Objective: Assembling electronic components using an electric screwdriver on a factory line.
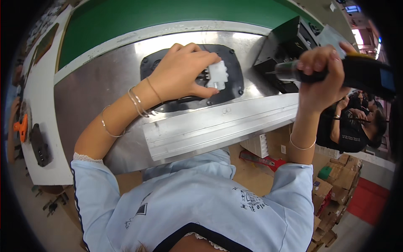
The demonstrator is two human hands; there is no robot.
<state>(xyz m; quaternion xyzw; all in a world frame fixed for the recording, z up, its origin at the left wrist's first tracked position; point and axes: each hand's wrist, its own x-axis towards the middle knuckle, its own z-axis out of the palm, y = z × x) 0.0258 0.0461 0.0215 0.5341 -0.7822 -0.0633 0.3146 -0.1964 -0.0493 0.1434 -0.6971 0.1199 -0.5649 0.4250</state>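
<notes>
One boxy white block [218,74] seems set near black panel [234,75]'s right edge, your left hand [182,69] pinching it. Right hand [325,73] grips black driver [363,73], unapplied.

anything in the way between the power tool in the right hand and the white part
Nothing plainly blocks the power tool in the right hand from the white part; the black box shows behind the tool's tip, but clearance is unclear.

gap between black panel [233,77] and black box [280,45]
</notes>
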